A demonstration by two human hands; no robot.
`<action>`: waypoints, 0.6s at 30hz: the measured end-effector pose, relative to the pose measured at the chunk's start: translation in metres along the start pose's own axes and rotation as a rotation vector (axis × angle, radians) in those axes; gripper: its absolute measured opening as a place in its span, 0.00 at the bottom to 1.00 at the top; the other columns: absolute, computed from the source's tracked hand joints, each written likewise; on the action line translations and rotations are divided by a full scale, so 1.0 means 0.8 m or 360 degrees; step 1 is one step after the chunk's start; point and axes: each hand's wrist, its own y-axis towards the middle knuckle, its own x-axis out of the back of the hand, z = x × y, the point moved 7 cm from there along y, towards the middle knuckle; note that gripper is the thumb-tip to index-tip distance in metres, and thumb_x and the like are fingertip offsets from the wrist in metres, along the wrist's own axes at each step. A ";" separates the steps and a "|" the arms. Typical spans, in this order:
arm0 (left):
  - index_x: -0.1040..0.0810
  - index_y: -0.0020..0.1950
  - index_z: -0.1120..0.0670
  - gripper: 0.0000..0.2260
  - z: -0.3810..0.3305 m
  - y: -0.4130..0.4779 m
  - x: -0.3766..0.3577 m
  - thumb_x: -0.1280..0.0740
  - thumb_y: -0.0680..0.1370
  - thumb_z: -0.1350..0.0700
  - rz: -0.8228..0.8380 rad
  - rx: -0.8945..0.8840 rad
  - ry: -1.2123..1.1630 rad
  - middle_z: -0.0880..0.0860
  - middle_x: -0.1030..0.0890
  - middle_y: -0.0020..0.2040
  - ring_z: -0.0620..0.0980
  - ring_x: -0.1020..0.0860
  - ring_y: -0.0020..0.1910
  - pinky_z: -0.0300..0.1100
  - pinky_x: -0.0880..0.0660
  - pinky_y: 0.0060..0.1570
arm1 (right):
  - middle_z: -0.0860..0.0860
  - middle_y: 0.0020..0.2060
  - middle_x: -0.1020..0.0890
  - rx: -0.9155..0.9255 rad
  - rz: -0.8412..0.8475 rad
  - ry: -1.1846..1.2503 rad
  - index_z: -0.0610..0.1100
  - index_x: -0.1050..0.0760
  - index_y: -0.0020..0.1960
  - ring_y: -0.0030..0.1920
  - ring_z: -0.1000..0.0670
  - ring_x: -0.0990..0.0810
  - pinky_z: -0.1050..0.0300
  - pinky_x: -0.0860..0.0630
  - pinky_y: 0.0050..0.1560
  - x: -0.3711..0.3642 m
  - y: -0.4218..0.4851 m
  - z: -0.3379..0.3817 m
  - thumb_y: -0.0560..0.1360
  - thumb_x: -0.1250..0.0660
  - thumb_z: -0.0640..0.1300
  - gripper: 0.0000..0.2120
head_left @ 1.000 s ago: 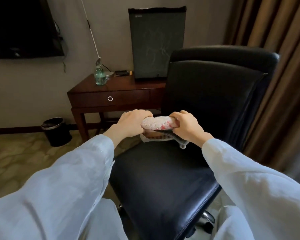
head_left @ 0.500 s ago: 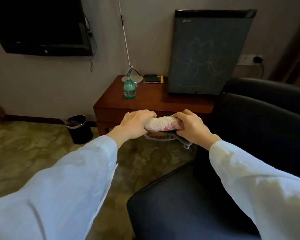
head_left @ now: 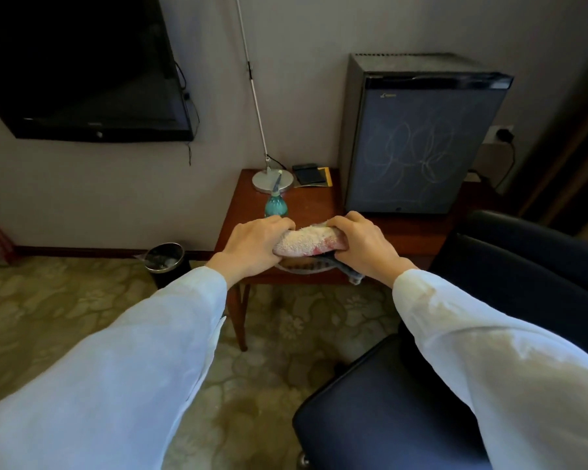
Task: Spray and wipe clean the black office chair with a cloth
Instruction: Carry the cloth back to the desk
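A person in pale long sleeves stands facing a reddish-brown wooden table [head_left: 314, 201], gripping a rolled cream terry cloth with a red patch [head_left: 304, 244] in both hands. The left hand [head_left: 253, 245] has its fingers curled round one end of the roll. The right hand [head_left: 369, 247] is clenched round the other end, with a darker edge of fabric hanging below it. The cloth is held in the air, in line with the table's front edge. It touches neither the table nor the chair.

The black padded office chair [head_left: 394, 405] sits at lower right, its seat beneath the right forearm and its backrest rising beside the table. A teal-green plastic spray bottle [head_left: 275, 205] stands upright on the table just beyond the left hand's knuckles. Behind it is the round metal base of a lamp [head_left: 272, 181]. A dark mini fridge [head_left: 421, 140] fills the table's right side, a flat black television [head_left: 82, 62] hangs on the wall, and a small black waste bin [head_left: 165, 262] stands on the patterned carpet.

The person appears to be readying the cloth and turning toward the spray. Nothing shows whether the chair has been sprayed or wiped. The next move probably calls for one hand to let go of the roll, most likely the left as it is nearest. That hand would take the bottle by the neck while the other keeps the cloth bunched for wiping the seat.
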 end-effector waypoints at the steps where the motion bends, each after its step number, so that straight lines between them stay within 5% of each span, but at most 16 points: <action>1: 0.30 0.65 0.47 0.23 0.007 -0.007 0.003 0.27 0.72 0.52 0.0011 -0.0002 0.0000 0.48 0.23 0.59 0.51 0.23 0.56 0.46 0.25 0.41 | 0.47 0.56 0.28 0.0005 0.0019 0.0001 0.47 0.30 0.67 0.54 0.45 0.25 0.59 0.33 0.47 -0.002 0.002 0.010 0.72 0.29 0.42 0.24; 18: 0.30 0.64 0.46 0.22 0.006 -0.056 0.022 0.28 0.72 0.50 0.0055 0.0146 0.0004 0.47 0.24 0.57 0.49 0.24 0.55 0.46 0.25 0.42 | 0.47 0.57 0.28 0.0171 0.0167 0.0002 0.48 0.31 0.66 0.54 0.45 0.25 0.55 0.26 0.49 -0.005 -0.012 0.041 0.72 0.28 0.44 0.24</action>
